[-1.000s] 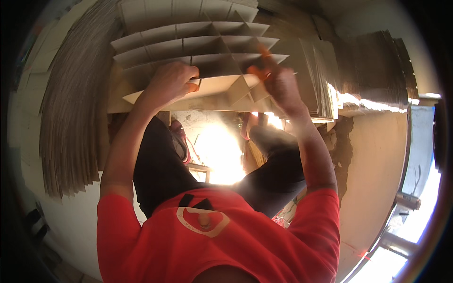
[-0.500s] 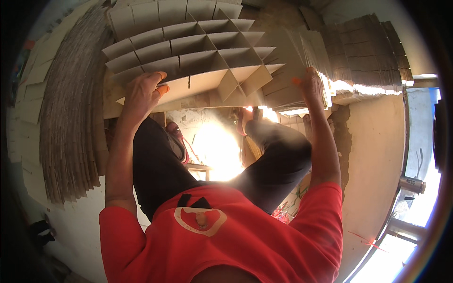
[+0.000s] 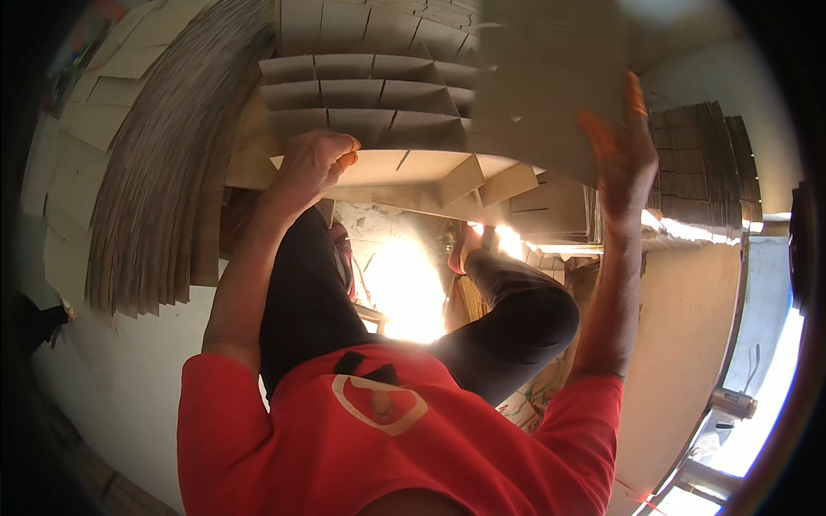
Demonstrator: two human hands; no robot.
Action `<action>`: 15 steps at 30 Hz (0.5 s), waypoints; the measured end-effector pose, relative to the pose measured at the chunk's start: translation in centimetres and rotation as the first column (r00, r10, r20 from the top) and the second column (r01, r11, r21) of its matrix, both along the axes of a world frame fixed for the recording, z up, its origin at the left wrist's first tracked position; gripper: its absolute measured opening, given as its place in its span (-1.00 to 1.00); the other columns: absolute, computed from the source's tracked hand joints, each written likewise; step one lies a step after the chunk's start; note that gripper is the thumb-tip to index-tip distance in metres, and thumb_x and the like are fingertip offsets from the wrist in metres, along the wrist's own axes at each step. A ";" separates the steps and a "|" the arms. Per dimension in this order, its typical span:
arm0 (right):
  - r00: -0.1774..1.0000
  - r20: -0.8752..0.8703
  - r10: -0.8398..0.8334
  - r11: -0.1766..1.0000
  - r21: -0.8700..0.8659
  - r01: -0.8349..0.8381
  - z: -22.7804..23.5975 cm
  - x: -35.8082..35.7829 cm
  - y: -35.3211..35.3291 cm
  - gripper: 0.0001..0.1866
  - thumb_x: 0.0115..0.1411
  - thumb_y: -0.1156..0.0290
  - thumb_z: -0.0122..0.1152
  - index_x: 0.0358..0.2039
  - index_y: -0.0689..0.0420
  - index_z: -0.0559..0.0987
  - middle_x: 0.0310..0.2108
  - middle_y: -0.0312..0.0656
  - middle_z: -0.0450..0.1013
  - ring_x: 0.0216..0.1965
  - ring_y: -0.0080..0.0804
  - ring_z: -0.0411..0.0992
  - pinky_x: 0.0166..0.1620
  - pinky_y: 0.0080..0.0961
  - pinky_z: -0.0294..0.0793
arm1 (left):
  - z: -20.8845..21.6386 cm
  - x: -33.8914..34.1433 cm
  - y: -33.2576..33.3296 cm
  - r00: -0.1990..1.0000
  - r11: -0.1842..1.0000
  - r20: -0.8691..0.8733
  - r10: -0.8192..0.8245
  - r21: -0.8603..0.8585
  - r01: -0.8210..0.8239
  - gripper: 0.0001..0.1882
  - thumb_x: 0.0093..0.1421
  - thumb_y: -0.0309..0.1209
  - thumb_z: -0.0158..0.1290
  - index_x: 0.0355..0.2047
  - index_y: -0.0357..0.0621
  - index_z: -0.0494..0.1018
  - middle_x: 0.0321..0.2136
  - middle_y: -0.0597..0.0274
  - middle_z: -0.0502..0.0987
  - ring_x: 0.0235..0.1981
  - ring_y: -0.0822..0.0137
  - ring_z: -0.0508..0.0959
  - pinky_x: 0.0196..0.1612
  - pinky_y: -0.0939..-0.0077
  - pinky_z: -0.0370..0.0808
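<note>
A cardboard divider grid (image 3: 387, 127), made of upright slotted strips crossing one another, stands in front of me. My left hand (image 3: 311, 168) is closed at its nearest strip, thumb and fingertip pinched at the top edge. Raised over the grid's right side is a flat cardboard sheet (image 3: 551, 95), which hides the crossings behind it. My right hand (image 3: 626, 168) grips the sheet at its right edge, with the thumb on the near face. Orange coverings sit on fingertips of both hands.
To the left rises a tall stack of cardboard strips (image 3: 163, 172). More stacked strips (image 3: 701, 163) stand at the right, beside a pale board (image 3: 688, 301). My legs (image 3: 516, 301) are below the work surface, where bright light glares off the floor.
My right hand has risen from the strips at the right with a cardboard sheet and brought it over the grid. My left hand stays at the grid's near strip.
</note>
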State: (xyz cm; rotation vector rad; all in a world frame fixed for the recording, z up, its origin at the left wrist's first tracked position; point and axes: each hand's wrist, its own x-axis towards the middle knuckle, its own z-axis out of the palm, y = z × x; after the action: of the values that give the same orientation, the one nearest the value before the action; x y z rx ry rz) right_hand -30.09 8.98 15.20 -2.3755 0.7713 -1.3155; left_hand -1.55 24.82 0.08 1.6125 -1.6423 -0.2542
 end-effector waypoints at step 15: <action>0.956 -0.219 0.196 0.955 0.265 -0.134 -1.9 7.5 1.0 -0.47 0.03 0.61 0.23 0.07 0.27 0.37 -0.16 -0.09 0.49 -0.24 -0.53 0.46 -0.18 -0.63 0.42 | -0.5 -0.3 -0.6 1.000 1.000 0.011 -0.013 -0.025 0.014 -0.89 -0.06 -0.55 0.14 -0.47 -0.26 0.48 -0.50 0.04 0.54 -0.45 0.09 0.55 -0.40 0.31 0.45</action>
State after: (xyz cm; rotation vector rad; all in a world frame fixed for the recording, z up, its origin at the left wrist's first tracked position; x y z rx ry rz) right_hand -22.57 9.95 13.29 -2.3622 0.7339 -0.8175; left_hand -1.80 24.20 -0.43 1.5867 -1.6589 -0.2309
